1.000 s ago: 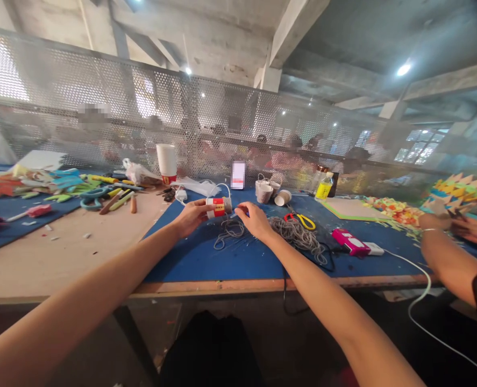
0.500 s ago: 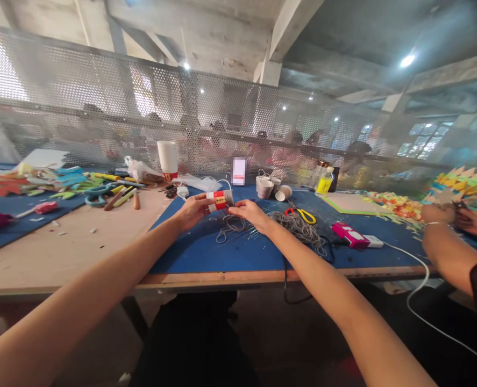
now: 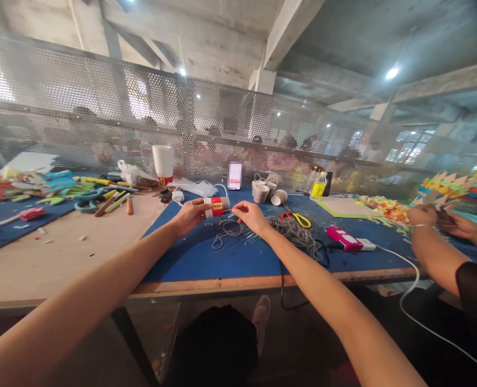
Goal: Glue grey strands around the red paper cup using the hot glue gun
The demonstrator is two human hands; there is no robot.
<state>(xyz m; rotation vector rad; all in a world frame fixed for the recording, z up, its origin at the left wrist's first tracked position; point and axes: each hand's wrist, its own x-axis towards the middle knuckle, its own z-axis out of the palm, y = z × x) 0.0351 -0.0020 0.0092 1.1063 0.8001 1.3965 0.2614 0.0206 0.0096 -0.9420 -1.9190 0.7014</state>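
My left hand (image 3: 190, 215) is wrapped round a red and white paper cup (image 3: 215, 207), which lies sideways above the blue mat (image 3: 198, 260). Grey cord covers the cup's right end. Just right of that end, my right hand (image 3: 249, 215) has its thumb and fingers pinched together; what they hold is too small to make out. Loose grey cord (image 3: 300, 236) lies in a tangle beside my right wrist, with yellow-handled scissors (image 3: 301, 220) at its back edge.
Several small cups (image 3: 260, 191) stand behind my hands. A tall cup stack (image 3: 163, 164) and blue scissors (image 3: 89, 200) are at the left. On the right are a pink device (image 3: 344, 238), a yellow-labelled bottle (image 3: 319, 186) and another person's hands (image 3: 424, 215).
The whole view has shifted slightly. My right hand has moved a little away from the cup's cord-covered end, while my left hand keeps its hold.
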